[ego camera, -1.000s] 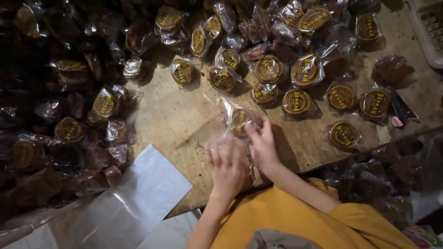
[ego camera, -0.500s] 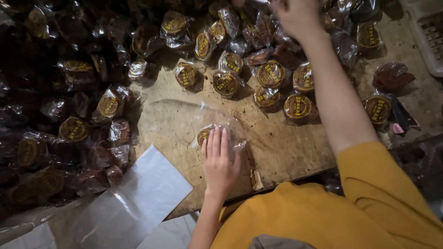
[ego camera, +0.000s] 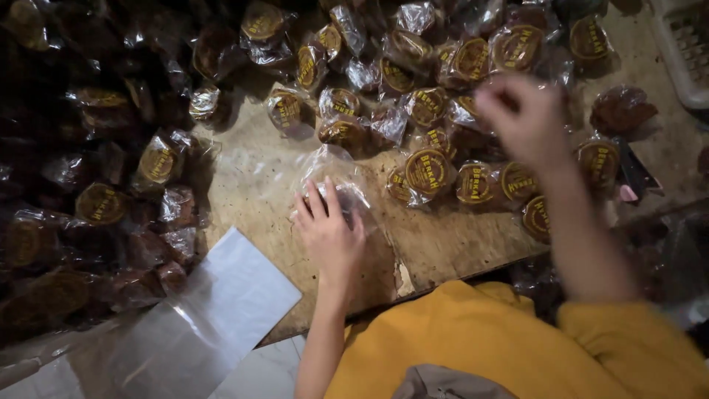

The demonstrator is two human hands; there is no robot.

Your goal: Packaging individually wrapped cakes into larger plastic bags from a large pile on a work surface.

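My left hand (ego camera: 330,233) lies flat, fingers spread, on a clear plastic bag (ego camera: 334,166) on the worn wooden board (ego camera: 251,185). A round brown cake seems to sit inside the bag under my fingers. My right hand (ego camera: 526,122) is blurred above the pile of wrapped round cakes with yellow labels (ego camera: 428,171) at the back. Its fingers are curled, and I cannot tell whether they hold anything.
Wrapped cakes are heaped along the left (ego camera: 96,199) and across the back. A stack of clear flat bags (ego camera: 214,310) lies at the board's near left corner. A white crate (ego camera: 687,44) stands at the top right. An unlabelled dark cake (ego camera: 620,111) lies near it.
My right hand left the bag, reached to the far pile, and is now drawn back over the nearer cakes. My left hand stayed pressed on the bag.
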